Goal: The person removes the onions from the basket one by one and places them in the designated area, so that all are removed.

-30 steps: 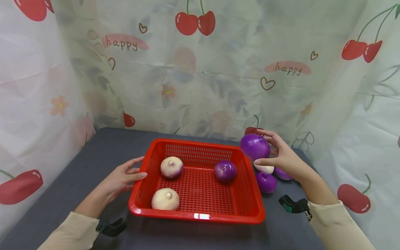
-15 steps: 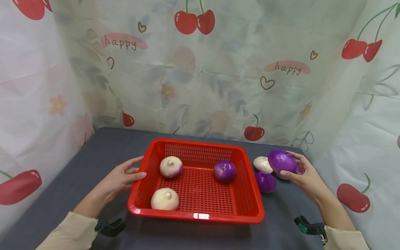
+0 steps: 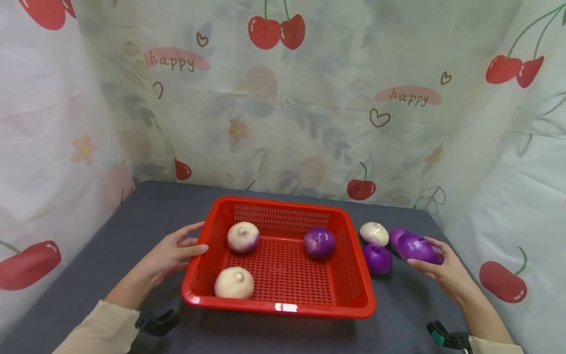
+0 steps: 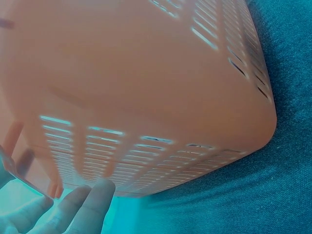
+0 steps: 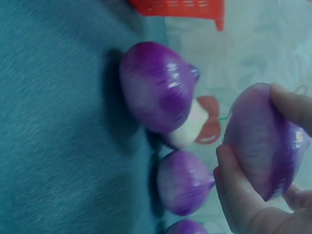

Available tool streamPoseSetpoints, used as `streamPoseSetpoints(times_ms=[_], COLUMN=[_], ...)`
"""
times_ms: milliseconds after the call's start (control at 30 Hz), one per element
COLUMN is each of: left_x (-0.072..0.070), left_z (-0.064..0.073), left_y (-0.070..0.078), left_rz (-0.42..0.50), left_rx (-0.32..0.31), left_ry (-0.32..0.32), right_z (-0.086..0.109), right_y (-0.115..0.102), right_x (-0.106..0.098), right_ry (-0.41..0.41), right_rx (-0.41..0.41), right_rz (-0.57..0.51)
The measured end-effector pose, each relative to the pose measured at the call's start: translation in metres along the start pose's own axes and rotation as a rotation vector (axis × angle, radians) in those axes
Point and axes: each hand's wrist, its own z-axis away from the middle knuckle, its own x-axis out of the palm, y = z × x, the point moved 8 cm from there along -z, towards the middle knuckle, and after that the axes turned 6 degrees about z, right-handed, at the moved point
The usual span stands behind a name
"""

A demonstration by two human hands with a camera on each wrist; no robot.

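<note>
My right hand [image 3: 448,270] holds a purple onion [image 3: 415,247] between thumb and fingers, low over the far right of the table. In the right wrist view the held onion [image 5: 258,131] stands apart from the other onions, pinched at its sides. A red plastic basket [image 3: 283,309] with slotted walls occupies the middle. At its left rim is my left hand [image 3: 168,255], thumb over the rim and fingertips [image 4: 102,187] against the outer wall. Inside the basket lie a whitish onion with a purple flush [image 3: 243,237], a cream onion [image 3: 234,283] and a purple onion [image 3: 319,242].
Right of the basket a white onion [image 3: 374,233], a purple onion [image 3: 377,258] and another purple onion [image 3: 395,237] lie close together on the dark grey table [image 3: 163,206]. A patterned curtain [image 3: 283,123] surrounds the table's back and sides.
My right hand has carried the purple onion from over the basket's right rim out to the right and down beside the loose onions. The left hand and basket have stayed in place.
</note>
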Motion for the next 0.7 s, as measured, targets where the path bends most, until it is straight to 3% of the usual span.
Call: streamPoseSetpoints(times_ms=[367,700], left_x=[-0.001,-0.002], left_z=[0.0,-0.001], left_y=[0.001,0.0], left_rz=[0.003,0.003], left_rx=[-0.001,0.0], left_ry=[-0.004,-0.007], right_z=[-0.008,-0.016], right_y=[0.029,0.037], right_x=[0.002,0.005], right_ry=[0.0,0.017], right_rx=[0.098,0.106], right_rz=[0.052,0.159])
